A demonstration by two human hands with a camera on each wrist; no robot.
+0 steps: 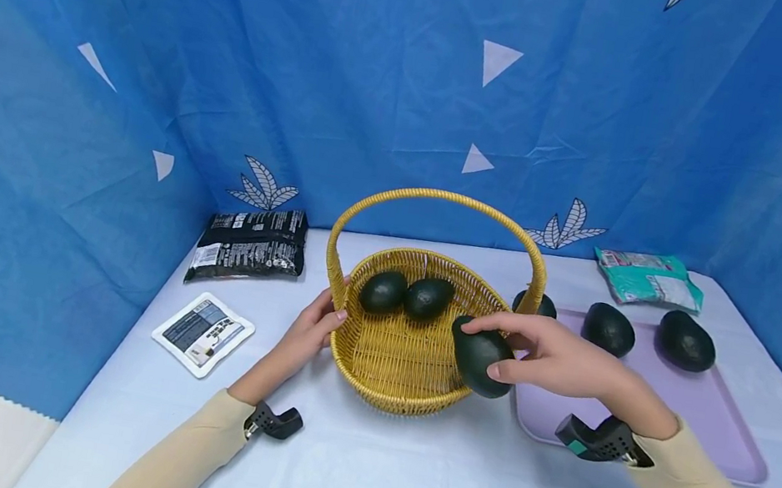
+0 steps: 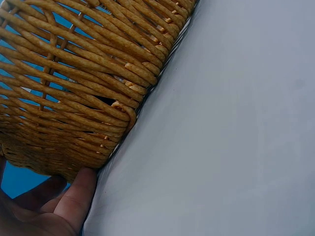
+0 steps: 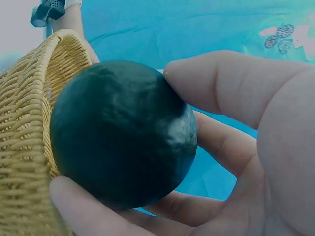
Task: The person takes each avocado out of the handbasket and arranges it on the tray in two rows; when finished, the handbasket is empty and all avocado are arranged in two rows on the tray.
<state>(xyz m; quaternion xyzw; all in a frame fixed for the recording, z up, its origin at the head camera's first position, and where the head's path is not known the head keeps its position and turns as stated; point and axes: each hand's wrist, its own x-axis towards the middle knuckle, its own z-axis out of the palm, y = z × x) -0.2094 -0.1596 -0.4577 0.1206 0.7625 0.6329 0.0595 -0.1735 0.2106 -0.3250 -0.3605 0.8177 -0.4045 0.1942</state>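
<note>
A yellow wicker basket (image 1: 379, 398) with a tall arched handle (image 1: 444, 195) stands on the white table. Inside, near its back wall, lie two dark green avocados: a left avocado (image 1: 384, 292) and a right avocado (image 1: 428, 298). My right hand (image 1: 544, 356) holds another avocado (image 1: 480, 359) between thumb and fingers over the basket's right rim. In the right wrist view that avocado (image 3: 123, 132) shows its rounded end beside the wicker wall. At the basket's left side, my left hand (image 1: 314, 321) grips the edge by the handle base, thumb at the rim; its fingers (image 2: 76, 196) touch the wicker.
Right of the basket is a lilac tray (image 1: 725, 446), with avocados (image 1: 608, 329) along its back edge. A teal packet (image 1: 647, 279) lies behind it. On the left are a black packet (image 1: 250, 244) and a white flat pack (image 1: 203, 334). Blue curtain (image 1: 413, 95) hangs behind the table.
</note>
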